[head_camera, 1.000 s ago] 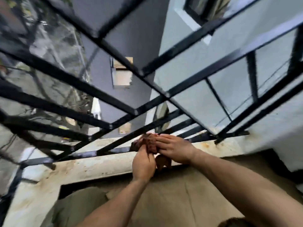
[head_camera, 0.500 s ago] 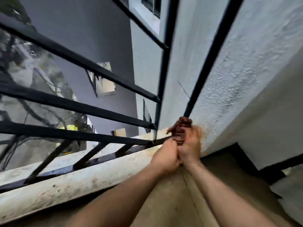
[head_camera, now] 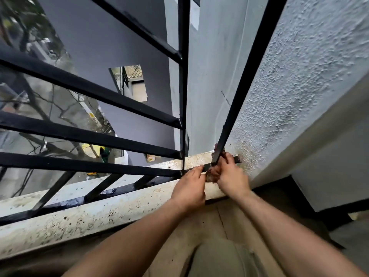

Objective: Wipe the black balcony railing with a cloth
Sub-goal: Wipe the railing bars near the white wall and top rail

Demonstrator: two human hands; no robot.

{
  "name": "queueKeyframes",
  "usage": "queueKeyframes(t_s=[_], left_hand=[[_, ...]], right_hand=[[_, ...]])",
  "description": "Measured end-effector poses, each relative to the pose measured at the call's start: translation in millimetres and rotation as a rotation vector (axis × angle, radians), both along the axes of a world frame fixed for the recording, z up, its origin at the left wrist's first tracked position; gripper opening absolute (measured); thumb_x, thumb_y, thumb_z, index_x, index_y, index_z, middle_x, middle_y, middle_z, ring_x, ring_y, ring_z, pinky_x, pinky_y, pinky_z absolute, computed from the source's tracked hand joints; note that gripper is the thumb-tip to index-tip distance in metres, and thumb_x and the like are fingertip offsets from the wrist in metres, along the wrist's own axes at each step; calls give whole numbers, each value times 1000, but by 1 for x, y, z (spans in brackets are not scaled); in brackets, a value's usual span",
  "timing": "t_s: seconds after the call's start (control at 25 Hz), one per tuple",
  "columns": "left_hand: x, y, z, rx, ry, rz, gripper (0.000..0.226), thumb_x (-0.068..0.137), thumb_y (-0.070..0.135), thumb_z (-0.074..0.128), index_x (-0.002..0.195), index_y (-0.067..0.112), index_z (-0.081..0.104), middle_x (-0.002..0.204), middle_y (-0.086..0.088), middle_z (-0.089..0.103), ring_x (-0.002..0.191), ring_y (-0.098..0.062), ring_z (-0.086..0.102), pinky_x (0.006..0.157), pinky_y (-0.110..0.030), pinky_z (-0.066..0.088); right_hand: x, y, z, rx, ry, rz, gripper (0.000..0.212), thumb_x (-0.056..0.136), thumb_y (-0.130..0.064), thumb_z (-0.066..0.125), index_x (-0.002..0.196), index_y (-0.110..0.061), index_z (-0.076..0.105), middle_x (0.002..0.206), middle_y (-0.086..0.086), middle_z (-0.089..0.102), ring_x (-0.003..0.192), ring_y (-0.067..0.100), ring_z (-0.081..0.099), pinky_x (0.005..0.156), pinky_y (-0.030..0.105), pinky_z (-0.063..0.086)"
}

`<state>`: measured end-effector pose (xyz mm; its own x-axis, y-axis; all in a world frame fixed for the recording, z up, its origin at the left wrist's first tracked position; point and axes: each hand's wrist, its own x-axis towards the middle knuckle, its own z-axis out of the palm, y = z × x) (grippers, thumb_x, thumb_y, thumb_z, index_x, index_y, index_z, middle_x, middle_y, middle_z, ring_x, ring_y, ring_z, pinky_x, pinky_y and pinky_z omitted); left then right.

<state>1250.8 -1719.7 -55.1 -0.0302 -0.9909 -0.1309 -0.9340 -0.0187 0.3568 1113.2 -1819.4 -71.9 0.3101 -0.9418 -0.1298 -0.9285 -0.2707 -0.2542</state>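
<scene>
The black balcony railing point(head_camera: 89, 90) runs across the left half, with a vertical post in the middle and a second black bar point(head_camera: 247, 72) close to the rough wall. A dark reddish-brown cloth point(head_camera: 212, 174) is wrapped round the foot of that second bar, at the corner. My right hand point(head_camera: 232, 177) grips the cloth against the bar's base. My left hand point(head_camera: 189, 189) is just left of it, its fingertips pinching the cloth's edge at the bottom rail. Most of the cloth is hidden by my hands.
A stained concrete ledge point(head_camera: 83, 218) carries the railing's bottom rail. A rough pale wall point(head_camera: 299, 80) closes the right side. Beyond the bars lie a grey building point(head_camera: 111, 47) and the street far below. My knee in olive fabric point(head_camera: 221, 258) shows at the bottom.
The view has swung right to the corner by the wall. Both hands moved with the cloth from the lower rail to the base of the bar beside the wall.
</scene>
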Motion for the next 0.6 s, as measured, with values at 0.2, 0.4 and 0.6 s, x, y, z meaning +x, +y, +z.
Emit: queueKeyframes(t_s=[0.2,0.4,0.6], left_hand=[[-4,-1,17,97,47,2,50,89,16,53,139,11,51,165,-7,23,147,-26,32,116,-37,36],[-9,-5,21,129,215,59,58,96,25,51,150,10,37,164,-7,25,149,-24,28,121,-34,29],[4,-12,23,208,720,401,71,103,59,31,161,22,13,163,-4,31,149,-19,28,120,-31,23]], right_hand=[[0,0,8,34,-75,-3,56,90,-23,60,145,-27,48,159,-7,35,115,28,63,87,36,49],[2,-4,11,-61,123,-209,61,99,-20,53,153,-16,24,151,14,33,106,38,65,82,44,56],[28,46,27,51,-194,-258,38,94,-20,63,128,-8,49,124,15,48,102,42,63,86,46,50]])
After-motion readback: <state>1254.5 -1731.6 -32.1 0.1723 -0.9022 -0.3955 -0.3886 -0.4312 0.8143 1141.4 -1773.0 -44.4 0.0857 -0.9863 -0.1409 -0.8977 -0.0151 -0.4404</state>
